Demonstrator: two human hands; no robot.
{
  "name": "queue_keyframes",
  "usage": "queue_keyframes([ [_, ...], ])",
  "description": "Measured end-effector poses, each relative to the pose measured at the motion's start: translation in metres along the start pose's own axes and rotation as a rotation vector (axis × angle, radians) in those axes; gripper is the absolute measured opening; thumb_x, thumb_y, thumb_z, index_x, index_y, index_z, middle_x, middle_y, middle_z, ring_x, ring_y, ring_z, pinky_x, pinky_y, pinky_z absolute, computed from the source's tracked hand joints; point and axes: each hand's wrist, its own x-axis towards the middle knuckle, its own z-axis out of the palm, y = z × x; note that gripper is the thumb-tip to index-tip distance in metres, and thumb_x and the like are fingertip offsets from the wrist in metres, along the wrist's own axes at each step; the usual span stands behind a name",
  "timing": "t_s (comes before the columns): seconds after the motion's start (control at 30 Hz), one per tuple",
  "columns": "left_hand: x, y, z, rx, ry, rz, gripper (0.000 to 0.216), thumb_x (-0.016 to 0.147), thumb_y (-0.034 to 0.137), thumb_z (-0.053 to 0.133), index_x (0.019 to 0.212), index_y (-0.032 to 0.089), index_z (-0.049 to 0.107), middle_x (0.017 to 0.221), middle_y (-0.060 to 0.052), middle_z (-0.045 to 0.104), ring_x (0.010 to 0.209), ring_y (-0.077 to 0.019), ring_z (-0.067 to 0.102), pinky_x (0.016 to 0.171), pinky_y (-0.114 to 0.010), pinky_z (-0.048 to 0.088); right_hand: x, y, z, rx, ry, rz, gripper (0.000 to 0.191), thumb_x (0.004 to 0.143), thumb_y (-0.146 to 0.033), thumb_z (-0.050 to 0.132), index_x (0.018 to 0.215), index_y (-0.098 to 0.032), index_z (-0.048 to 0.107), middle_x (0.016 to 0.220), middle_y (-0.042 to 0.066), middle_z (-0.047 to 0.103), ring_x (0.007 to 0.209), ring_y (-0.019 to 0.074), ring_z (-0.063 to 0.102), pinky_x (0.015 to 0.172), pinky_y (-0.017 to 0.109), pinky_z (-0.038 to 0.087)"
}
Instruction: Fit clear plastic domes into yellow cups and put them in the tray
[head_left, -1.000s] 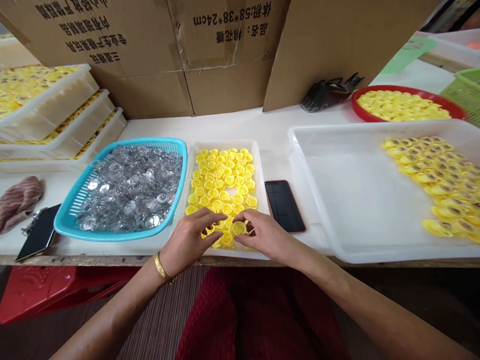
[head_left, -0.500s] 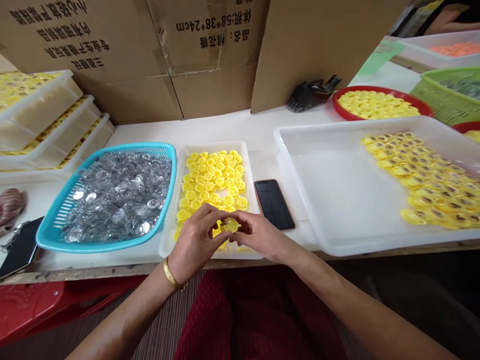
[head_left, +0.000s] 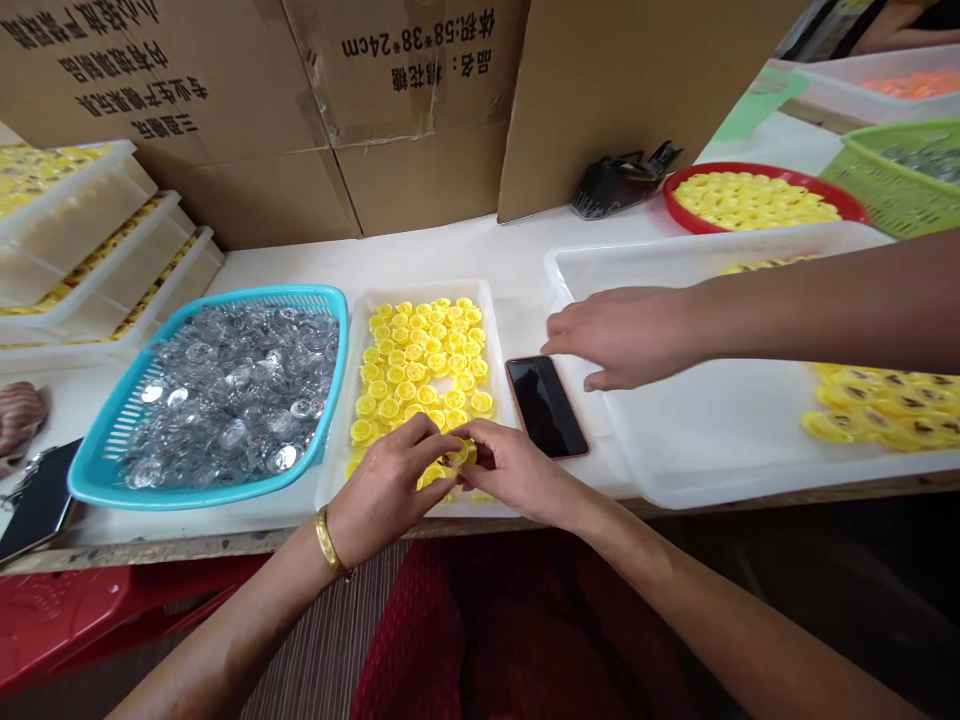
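Observation:
A small round yellow plastic cup [head_left: 463, 453] is held between my two hands, low over the white tray [head_left: 491, 300] of similar yellow cups. My left hand [head_left: 390, 480], a gold bracelet at its wrist, has its thumb and forefinger closed at the cup's left side. From the right, my right hand [head_left: 517, 470] pinches the same cup; my fingers partly cover it. Left of this tray stands a blue basket [head_left: 341, 350] heaped with clear-wrapped round pieces [head_left: 240, 390].
Another person's hand [head_left: 630, 335] reaches in from the right above the large white tray [head_left: 652, 490], which holds rows of yellow pieces [head_left: 885, 410]. A phone [head_left: 546, 405] lies between the trays. Cardboard [head_left: 420, 180] stands behind; stacked bins [head_left: 112, 260] stand left.
A co-worker's arm has come in from the right over the large tray. My hands stay together at the yellow cup, shifted only slightly, and the view has moved a little.

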Motion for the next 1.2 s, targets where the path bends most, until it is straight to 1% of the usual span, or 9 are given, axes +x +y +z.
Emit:
queue_keyframes([
  [0.1,0.007,0.000,0.003,0.047,-0.081,0.023,0.021,0.084,0.018,0.058,0.105,0.020,0.060,0.095,-0.005,0.056,0.082,-0.0165,0.058,0.075,-0.032,0.049,-0.001,-0.004,-0.006,-0.163,0.002,-0.021,0.017,0.077,-0.013,0.060,0.093,-0.016,0.064,0.088,0.003,0.063,0.076,0.0140,0.058,0.065,0.023,0.043],
  [0.23,0.016,0.003,0.010,0.050,-0.131,0.039,0.024,0.080,0.014,0.061,0.104,0.018,0.059,0.094,-0.005,0.055,0.082,-0.0169,0.057,0.075,-0.032,0.049,-0.007,-0.006,-0.016,-0.221,0.006,0.010,0.019,0.075,-0.009,0.060,0.093,-0.016,0.064,0.089,0.003,0.064,0.078,0.0148,0.059,0.068,0.024,0.042],
  [0.4,0.009,0.006,0.019,-0.034,-0.116,0.001,0.022,0.079,0.013,0.063,0.100,0.018,0.057,0.092,-0.002,0.054,0.072,-0.0133,0.054,0.068,-0.029,0.048,-0.015,0.001,-0.023,-0.300,0.083,-0.019,0.031,0.074,-0.003,0.058,0.102,-0.017,0.063,0.104,0.006,0.065,0.085,0.0162,0.061,0.074,0.026,0.044],
  [0.53,0.003,0.002,0.020,-0.092,-0.066,-0.033,0.021,0.080,0.014,0.063,0.100,0.019,0.058,0.092,-0.002,0.054,0.071,-0.0126,0.054,0.065,-0.027,0.048,-0.017,0.003,-0.026,-0.344,0.136,-0.045,0.032,0.075,-0.003,0.058,0.102,-0.019,0.063,0.106,0.006,0.065,0.085,0.0166,0.062,0.075,0.028,0.046],
  [0.67,0.008,0.002,0.021,-0.114,0.028,-0.003,0.025,0.080,0.014,0.063,0.105,0.018,0.058,0.095,-0.004,0.055,0.071,-0.0125,0.055,0.066,-0.027,0.049,-0.019,-0.002,-0.026,-0.315,0.130,-0.025,0.031,0.074,-0.003,0.060,0.101,-0.019,0.064,0.104,0.006,0.065,0.086,0.0172,0.062,0.076,0.029,0.046],
  [0.77,0.013,0.005,0.023,-0.078,0.019,0.016,0.025,0.080,0.013,0.063,0.105,0.016,0.058,0.096,-0.005,0.055,0.070,-0.0126,0.055,0.065,-0.028,0.049,-0.019,-0.003,-0.023,-0.280,0.130,-0.022,0.031,0.074,-0.003,0.059,0.100,-0.019,0.064,0.103,0.006,0.064,0.087,0.0170,0.062,0.075,0.028,0.046],
  [0.9,0.011,0.008,0.025,-0.051,0.002,0.019,0.024,0.081,0.013,0.062,0.104,0.017,0.057,0.096,-0.005,0.056,0.070,-0.0127,0.054,0.065,-0.028,0.049,-0.019,0.002,-0.018,-0.237,0.186,-0.013,0.029,0.074,-0.004,0.059,0.099,-0.018,0.063,0.100,0.005,0.064,0.087,0.0163,0.061,0.074,0.027,0.046],
  [1.07,0.000,0.006,0.024,-0.076,-0.012,-0.018,0.022,0.079,0.012,0.063,0.100,0.018,0.057,0.095,-0.004,0.055,0.071,-0.0127,0.054,0.063,-0.027,0.048,-0.018,0.007,-0.019,-0.190,0.264,0.044,0.027,0.073,-0.008,0.061,0.097,-0.020,0.064,0.094,0.002,0.063,0.075,0.0137,0.060,0.069,0.026,0.047],
  [1.2,0.001,0.002,0.023,-0.129,0.047,-0.034,0.021,0.079,0.014,0.065,0.099,0.018,0.058,0.090,-0.002,0.054,0.070,-0.0118,0.054,0.063,-0.026,0.048,-0.020,0.008,-0.021,-0.007,0.259,0.106,0.029,0.074,-0.015,0.063,0.102,-0.021,0.064,0.093,0.002,0.065,0.073,0.0144,0.062,0.069,0.028,0.050],
])
